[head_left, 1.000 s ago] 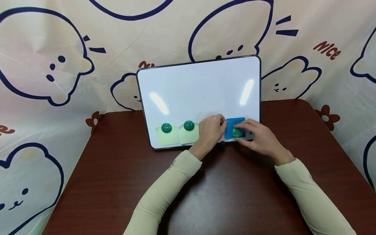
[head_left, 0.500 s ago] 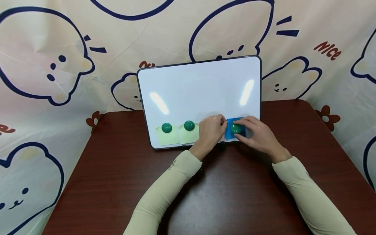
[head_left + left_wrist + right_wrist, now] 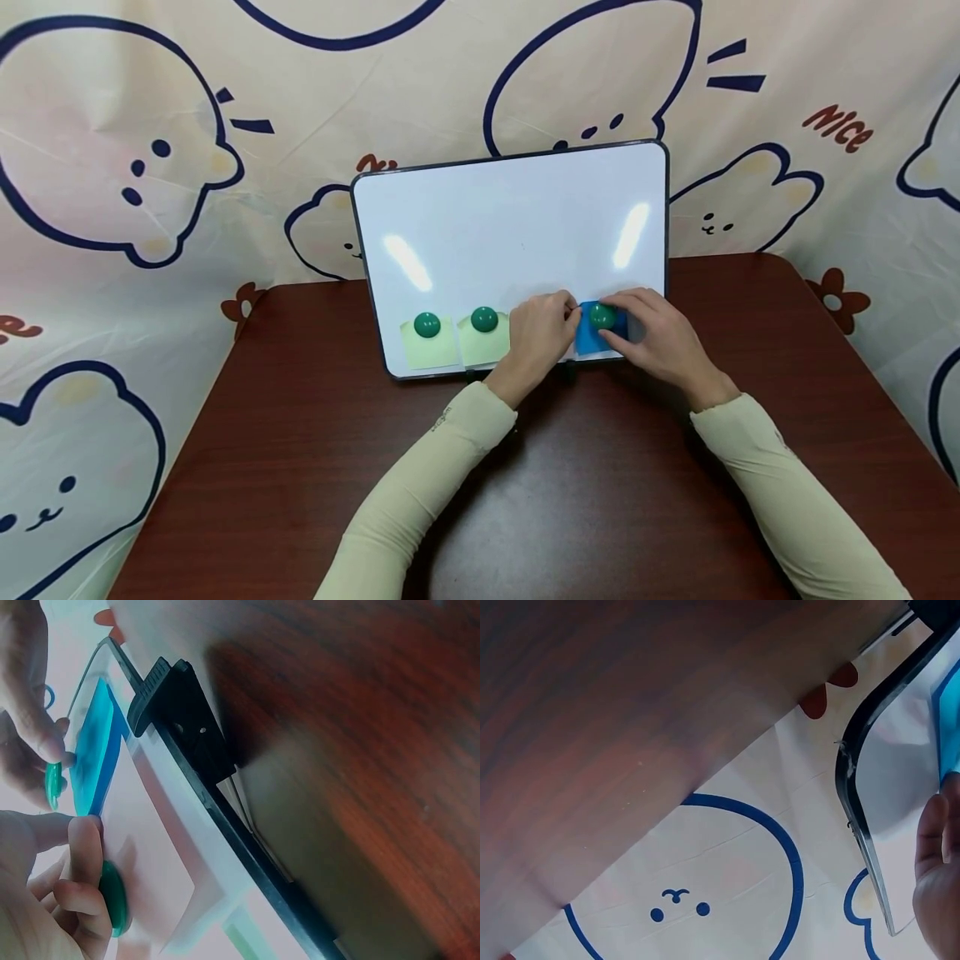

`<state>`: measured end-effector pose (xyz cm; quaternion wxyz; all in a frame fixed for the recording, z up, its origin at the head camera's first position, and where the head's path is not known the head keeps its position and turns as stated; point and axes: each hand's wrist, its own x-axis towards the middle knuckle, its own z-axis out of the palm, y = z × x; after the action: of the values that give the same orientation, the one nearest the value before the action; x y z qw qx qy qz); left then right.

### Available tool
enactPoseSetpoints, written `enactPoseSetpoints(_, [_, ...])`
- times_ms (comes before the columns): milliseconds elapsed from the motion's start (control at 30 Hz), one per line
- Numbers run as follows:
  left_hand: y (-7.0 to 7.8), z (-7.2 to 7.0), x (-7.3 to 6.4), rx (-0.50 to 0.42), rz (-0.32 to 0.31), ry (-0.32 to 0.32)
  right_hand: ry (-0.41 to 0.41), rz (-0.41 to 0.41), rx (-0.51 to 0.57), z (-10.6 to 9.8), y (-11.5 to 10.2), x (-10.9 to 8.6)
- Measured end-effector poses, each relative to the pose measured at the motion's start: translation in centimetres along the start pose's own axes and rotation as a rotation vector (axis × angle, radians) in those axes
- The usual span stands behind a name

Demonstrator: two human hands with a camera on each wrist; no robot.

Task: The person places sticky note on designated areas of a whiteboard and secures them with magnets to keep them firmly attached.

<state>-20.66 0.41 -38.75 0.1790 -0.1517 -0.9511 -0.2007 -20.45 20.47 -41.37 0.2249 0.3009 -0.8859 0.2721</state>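
My right hand (image 3: 662,340) pinches a round green magnet (image 3: 602,316) between thumb and fingers, at the upper part of a blue sticky note (image 3: 588,342). The note lies on the lower right of a whiteboard (image 3: 517,225). The left hand (image 3: 536,335) pinches the note's upper left corner; in the left wrist view, thumb and finger meet at the edge of the blue sheet (image 3: 96,757). Beneath that hand, a pink note (image 3: 150,847) shows with another green magnet (image 3: 114,900) on it. The right wrist view catches only part of the right hand (image 3: 941,877).
Two pale green notes (image 3: 430,352) under green magnets (image 3: 427,325) sit at the board's lower left. A black stand clip (image 3: 180,720) supports the board's bottom edge on the dark wooden table (image 3: 300,450). A cartoon-printed curtain (image 3: 300,100) hangs behind.
The right hand has slid the green magnet upward over the blue sticky note, from its lower part to near its top edge. The left hand has kept its place at the note's corner.
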Motion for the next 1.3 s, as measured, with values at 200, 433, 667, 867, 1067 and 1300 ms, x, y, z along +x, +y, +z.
enactPoseSetpoints(200, [0.0, 0.0, 0.1, 0.015, 0.007, 0.000, 0.016, -0.020, -0.010, 0.2, 0.1, 0.3])
enactPoseSetpoints(433, [-0.1, 0.0, 0.1, 0.019, 0.020, 0.014, 0.041, -0.021, -0.015, 0.5, 0.3, 0.5])
enactPoseSetpoints(667, [-0.1, 0.1, 0.0, 0.020, 0.021, 0.018, 0.050, -0.007, -0.010, 0.6, 0.2, 0.8])
enactPoseSetpoints(867, [-0.1, 0.1, 0.0, 0.021, 0.028, 0.026, 0.046, 0.003, -0.021, 0.7, 0.3, 1.0])
enactPoseSetpoints(1067, [-0.1, 0.0, 0.0, 0.027, 0.032, 0.027, 0.046, 0.011, -0.021, 0.7, 0.2, 1.1])
enactPoseSetpoints(1300, [0.0, 0.0, 0.1, 0.031, 0.025, 0.013, 0.053, 0.016, -0.015, 0.7, 0.2, 1.2])
